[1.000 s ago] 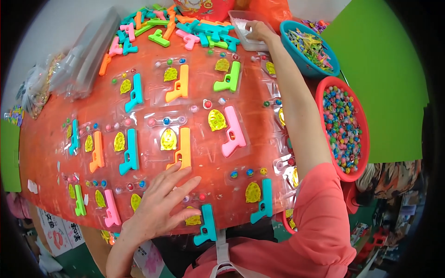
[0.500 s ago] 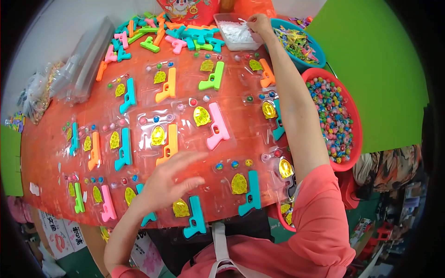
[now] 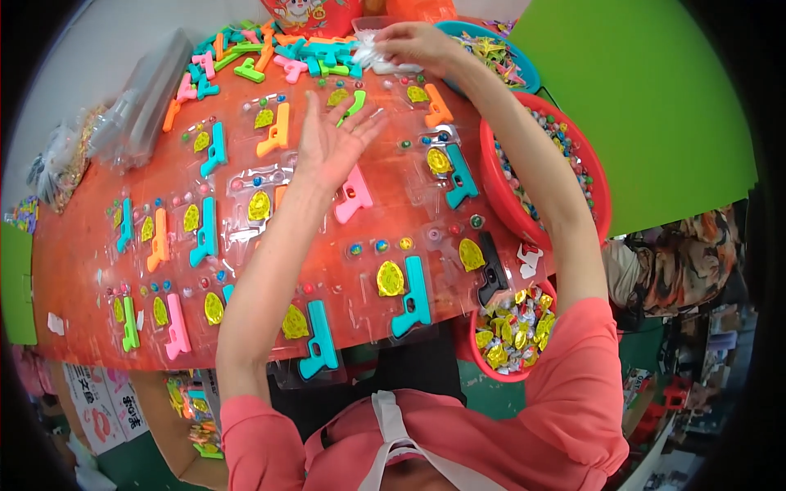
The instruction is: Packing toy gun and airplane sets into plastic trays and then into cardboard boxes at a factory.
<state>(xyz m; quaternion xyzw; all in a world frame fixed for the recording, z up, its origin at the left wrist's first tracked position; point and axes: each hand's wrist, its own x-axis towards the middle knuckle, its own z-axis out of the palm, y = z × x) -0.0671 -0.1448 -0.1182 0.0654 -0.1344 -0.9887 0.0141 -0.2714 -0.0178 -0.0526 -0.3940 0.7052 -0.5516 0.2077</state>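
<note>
My right hand (image 3: 413, 45) reaches to the far side of the table, its fingers closed on a clump of thin white pieces (image 3: 370, 56) at a clear plastic box (image 3: 378, 23). The kind of these pieces is too small to tell. With fingers spread and nothing in it, my left hand (image 3: 334, 147) hovers over clear plastic blister trays. Behind it, a green toy pistol (image 3: 352, 108) and a pink toy pistol (image 3: 354, 196) are partly hidden. Each tray holds a toy pistol, a yellow oval piece and small coloured balls, such as the teal pistol (image 3: 413, 299) near the front.
Loose toy pistols (image 3: 250, 69) pile up at the back. On the right stand a teal basin (image 3: 536, 80) of wrapped pieces and a red basin (image 3: 602, 196) of balls. A red bowl (image 3: 483, 360) of yellow pieces sits by the front edge. Plastic sleeves (image 3: 147, 98) lie left.
My left hand has moved away from me over the trays, its fingers spreading. My right hand has drawn the white pieces toward the box's left side. The whole view has shifted, uncovering the bowl of yellow pieces.
</note>
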